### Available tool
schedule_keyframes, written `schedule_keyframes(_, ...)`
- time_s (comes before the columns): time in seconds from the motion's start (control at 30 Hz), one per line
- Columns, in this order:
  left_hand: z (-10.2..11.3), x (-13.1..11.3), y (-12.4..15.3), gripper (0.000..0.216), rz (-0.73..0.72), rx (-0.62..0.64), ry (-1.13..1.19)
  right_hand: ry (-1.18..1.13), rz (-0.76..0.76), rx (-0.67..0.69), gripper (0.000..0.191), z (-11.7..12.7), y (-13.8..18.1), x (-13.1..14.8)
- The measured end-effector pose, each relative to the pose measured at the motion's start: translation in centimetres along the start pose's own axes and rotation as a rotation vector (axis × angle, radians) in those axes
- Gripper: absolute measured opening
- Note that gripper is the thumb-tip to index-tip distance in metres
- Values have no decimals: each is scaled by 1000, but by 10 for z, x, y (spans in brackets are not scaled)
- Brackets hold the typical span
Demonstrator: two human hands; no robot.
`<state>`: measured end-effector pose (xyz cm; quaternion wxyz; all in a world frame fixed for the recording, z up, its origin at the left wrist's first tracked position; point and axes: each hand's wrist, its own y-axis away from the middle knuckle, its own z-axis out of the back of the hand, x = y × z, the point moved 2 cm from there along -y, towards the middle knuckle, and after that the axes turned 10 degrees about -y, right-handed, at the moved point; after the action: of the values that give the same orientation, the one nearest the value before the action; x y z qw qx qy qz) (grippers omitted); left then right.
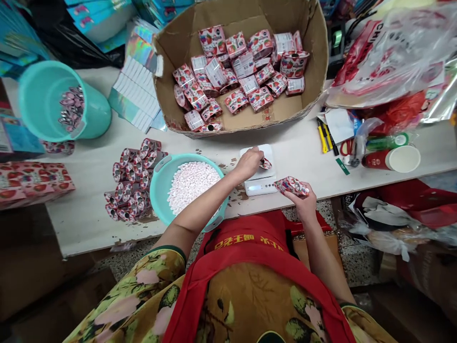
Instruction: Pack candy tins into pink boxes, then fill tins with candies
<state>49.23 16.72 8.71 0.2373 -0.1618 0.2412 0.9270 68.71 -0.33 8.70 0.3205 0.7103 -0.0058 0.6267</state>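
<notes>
My left hand (249, 162) hovers over a small white scale (257, 177) with its fingers pinched on a small red-and-silver lid (265, 165). My right hand (302, 200) grips a strawberry-printed tin (292, 186) just right of the scale, near the table's front edge. A teal bowl (160, 183) full of small white-pink candies (191, 183) stands left of the scale, under my left forearm. Several empty tins of the same print (133, 183) lie piled left of the bowl.
A large cardboard box (314, 52) at the back holds several filled tins. A teal bucket (39, 95) of lids stands far left beside stacked white boxes (137, 90). Plastic bags, pens, scissors and a red cup (392, 159) crowd the right side.
</notes>
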Motion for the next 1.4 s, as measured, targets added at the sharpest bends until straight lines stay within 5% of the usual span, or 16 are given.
schedule_keyframes(0.27,-4,-1,6,36,-35,-55,67,-53,-26,-38,62,12,-10,-8)
schedule_keyframes(0.37,-1,5,9,28,-15,-162,169,-23,0,-63,61,12,-12,-6)
schedule_keyframes(0.5,12,35,37,15,113,-374,361,-35,55,-96,63,10,-13,-5)
schedule_keyframes(0.67,22,95,105,5,352,-564,465,-44,117,-111,65,6,-12,-13)
schedule_keyframes(0.8,21,112,129,8,465,-539,298,-50,132,-110,68,-1,-8,-17)
schedule_keyframes(1.07,9,43,60,24,56,-246,4,-19,126,-152,67,4,-2,-16)
schedule_keyframes(1.23,-17,11,19,57,-225,-132,-210,60,85,-198,67,11,-10,-15)
schedule_keyframes(1.4,-19,14,15,57,-198,-116,-207,120,54,-120,68,-1,-21,-13)
